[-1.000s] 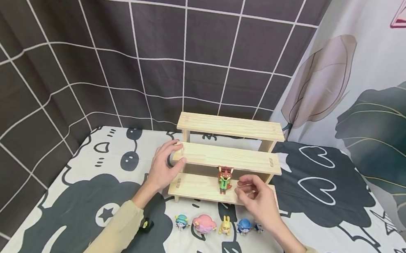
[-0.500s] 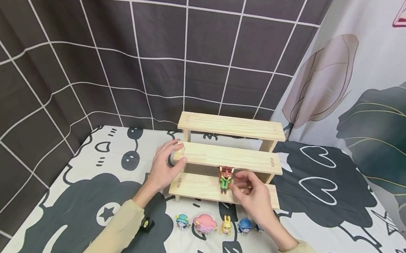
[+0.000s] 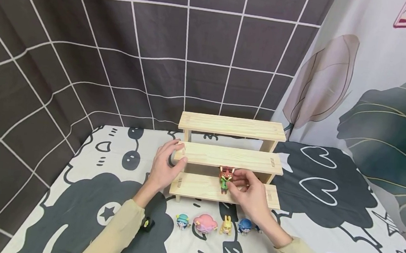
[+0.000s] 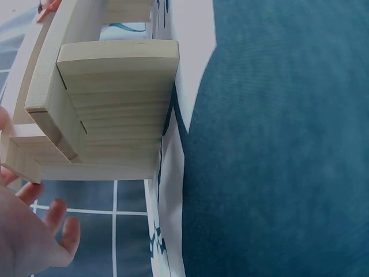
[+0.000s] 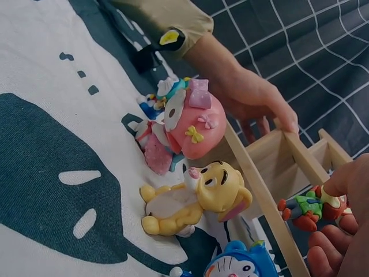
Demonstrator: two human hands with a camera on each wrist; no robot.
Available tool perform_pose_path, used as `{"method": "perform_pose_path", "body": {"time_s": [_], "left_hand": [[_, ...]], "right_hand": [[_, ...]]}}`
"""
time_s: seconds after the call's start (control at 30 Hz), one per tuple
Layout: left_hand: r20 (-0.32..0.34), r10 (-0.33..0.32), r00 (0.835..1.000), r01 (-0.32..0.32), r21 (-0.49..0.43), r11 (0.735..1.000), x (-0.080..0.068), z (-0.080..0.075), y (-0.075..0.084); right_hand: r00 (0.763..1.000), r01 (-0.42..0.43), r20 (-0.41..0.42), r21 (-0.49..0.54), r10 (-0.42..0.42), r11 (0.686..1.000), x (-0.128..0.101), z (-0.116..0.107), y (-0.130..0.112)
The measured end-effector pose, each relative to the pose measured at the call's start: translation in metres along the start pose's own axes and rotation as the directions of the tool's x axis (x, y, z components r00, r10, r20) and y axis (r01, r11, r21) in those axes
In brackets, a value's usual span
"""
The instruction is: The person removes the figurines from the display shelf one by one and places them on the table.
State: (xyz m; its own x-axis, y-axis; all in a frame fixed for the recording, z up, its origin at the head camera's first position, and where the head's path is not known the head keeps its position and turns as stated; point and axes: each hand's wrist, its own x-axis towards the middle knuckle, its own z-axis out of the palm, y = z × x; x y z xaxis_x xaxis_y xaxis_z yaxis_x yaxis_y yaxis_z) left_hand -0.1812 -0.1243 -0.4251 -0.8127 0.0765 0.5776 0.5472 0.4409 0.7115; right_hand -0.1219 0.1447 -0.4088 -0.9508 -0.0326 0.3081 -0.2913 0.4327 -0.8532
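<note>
A three-tier wooden shelf (image 3: pixel 229 157) stands on the bedspread. On its lowest board stands a fox figurine (image 3: pixel 225 178) in a green shirt, upright and facing forward. My right hand (image 3: pixel 253 193) pinches the fox at its right side, thumb in front; in the right wrist view the thumb overlaps the head of the fox figurine (image 5: pixel 308 209). My left hand (image 3: pixel 163 165) grips the left end of the middle board, with the thumb toward the front edge. In the left wrist view part of the left hand (image 4: pixel 29 231) is cut off by the frame edge.
Before the shelf a row of figurines sits on the patterned bedspread (image 3: pixel 140 231): a teal-hatted one (image 3: pixel 182 221), a pink one (image 3: pixel 205 223), a yellow rabbit (image 3: pixel 226 225) and a blue one (image 3: pixel 245 226). Another is mostly hidden by my right arm. A checked curtain (image 3: pixel 207 81) hangs behind.
My right hand has moved left, from apart beside the fox figurine to pinching it. The fox stays on the lowest board, and my left hand keeps its hold on the shelf.
</note>
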Motion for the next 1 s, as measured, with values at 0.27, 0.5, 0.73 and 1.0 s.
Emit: {"method": "perform_pose_path", "body": {"time_s": [0.27, 0.5, 0.73, 1.0], "left_hand": [[0.005, -0.004, 1.000, 0.004, 0.007, 1.000, 0.0003, -0.0002, 0.0009], [0.002, -0.002, 1.000, 0.002, 0.006, 1.000, -0.0004, 0.0004, 0.0005], [0.002, -0.006, 1.000, 0.006, 0.011, 1.000, -0.0008, 0.0004, -0.0008], [0.005, -0.010, 1.000, 0.010, 0.021, 1.000, -0.0012, 0.0009, -0.0020]], "right_hand": [[1.000, -0.006, -0.020, 0.002, 0.006, 1.000, 0.0011, 0.0033, -0.0017], [0.999, -0.029, -0.031, 0.009, 0.029, 1.000, 0.0013, 0.0064, -0.0012], [0.998, -0.026, -0.052, 0.023, 0.028, 0.999, 0.0011, 0.0086, -0.0010], [0.997, -0.056, -0.059, 0.009, 0.056, 0.998, 0.0002, 0.0105, -0.0034]]}}
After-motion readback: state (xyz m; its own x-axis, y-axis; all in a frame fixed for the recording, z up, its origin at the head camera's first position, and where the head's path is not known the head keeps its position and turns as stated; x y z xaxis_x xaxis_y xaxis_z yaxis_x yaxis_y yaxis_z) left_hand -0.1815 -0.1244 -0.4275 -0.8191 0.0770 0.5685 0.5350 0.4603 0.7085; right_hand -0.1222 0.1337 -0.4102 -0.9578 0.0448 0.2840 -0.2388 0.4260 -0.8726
